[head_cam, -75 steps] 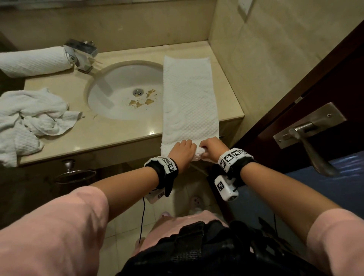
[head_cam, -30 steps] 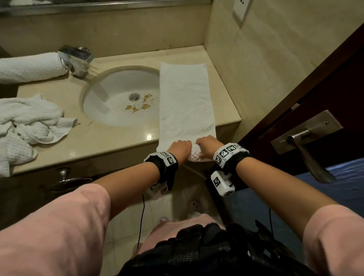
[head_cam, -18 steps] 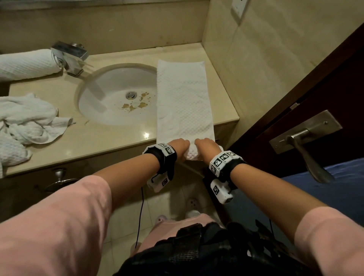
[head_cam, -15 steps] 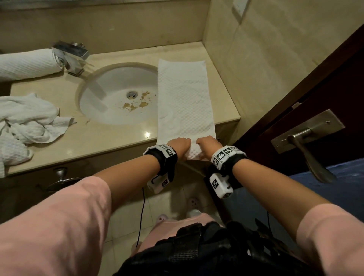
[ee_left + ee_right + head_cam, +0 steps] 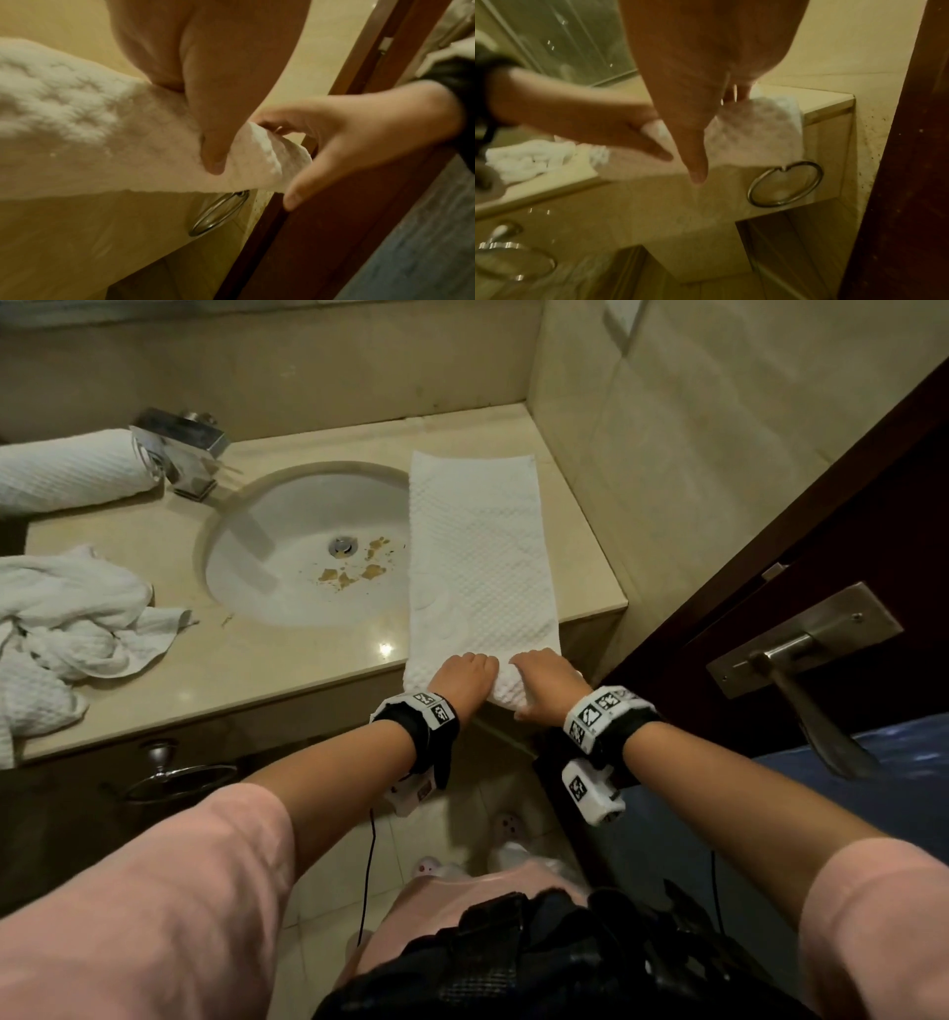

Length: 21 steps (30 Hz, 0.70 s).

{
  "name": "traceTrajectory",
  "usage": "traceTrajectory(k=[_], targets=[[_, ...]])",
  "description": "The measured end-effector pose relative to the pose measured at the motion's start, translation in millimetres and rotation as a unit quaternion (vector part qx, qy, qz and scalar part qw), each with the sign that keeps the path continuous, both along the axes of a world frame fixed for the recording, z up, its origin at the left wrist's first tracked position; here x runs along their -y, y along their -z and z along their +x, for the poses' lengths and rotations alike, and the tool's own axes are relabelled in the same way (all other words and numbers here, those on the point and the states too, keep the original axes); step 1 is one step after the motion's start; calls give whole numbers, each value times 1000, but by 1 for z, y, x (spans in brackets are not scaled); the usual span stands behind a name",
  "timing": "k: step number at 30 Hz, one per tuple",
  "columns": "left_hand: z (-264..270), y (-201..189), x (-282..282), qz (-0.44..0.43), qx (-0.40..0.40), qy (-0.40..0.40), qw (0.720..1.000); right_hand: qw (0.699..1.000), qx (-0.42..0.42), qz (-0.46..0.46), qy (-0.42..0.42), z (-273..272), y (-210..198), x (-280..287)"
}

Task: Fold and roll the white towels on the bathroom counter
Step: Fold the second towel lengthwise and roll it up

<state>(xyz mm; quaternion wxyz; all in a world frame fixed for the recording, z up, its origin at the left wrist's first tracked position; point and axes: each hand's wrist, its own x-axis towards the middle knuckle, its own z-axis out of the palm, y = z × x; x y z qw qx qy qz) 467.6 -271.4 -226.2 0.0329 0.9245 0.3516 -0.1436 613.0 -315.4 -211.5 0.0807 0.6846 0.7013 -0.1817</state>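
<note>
Towel (image 5: 477,557), folded into a long narrow strip, lies on the counter (image 5: 287,670) just right of the sink (image 5: 287,567); in the head view its long axis runs from the back wall to the front edge, where the near end overhangs. Left hand (image 5: 462,672) and right hand (image 5: 544,680) sit side by side on that end, fingers curled around the starting roll. To roll well, I judge both hands should turn evenly and keep the roll square to the strip. From the left wrist, the left thumb (image 5: 213,158) presses into the cloth while the right hand (image 5: 359,138) pinches the rolled corner. From the right wrist, blurred, the right thumb (image 5: 695,162) points down over the bunched end, which hangs above a ring handle (image 5: 785,183).
</note>
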Motion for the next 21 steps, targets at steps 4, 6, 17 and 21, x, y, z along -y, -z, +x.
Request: traceTrajectory(k=[4, 6, 17, 21], targets=[[1, -5, -12, -89, 28, -35, 995, 994, 22, 100, -41, -7, 11, 28], [1, -4, -16, -127, 38, -47, 990, 987, 44, 153, -35, -13, 16, 28], [-10, 0, 9, -2, 32, -50, 998, 999, 12, -30, 11, -5, -12, -14], [-6, 1, 9, 50, 39, -41, 997, 999, -15, -47, 4, 3, -14, -27]])
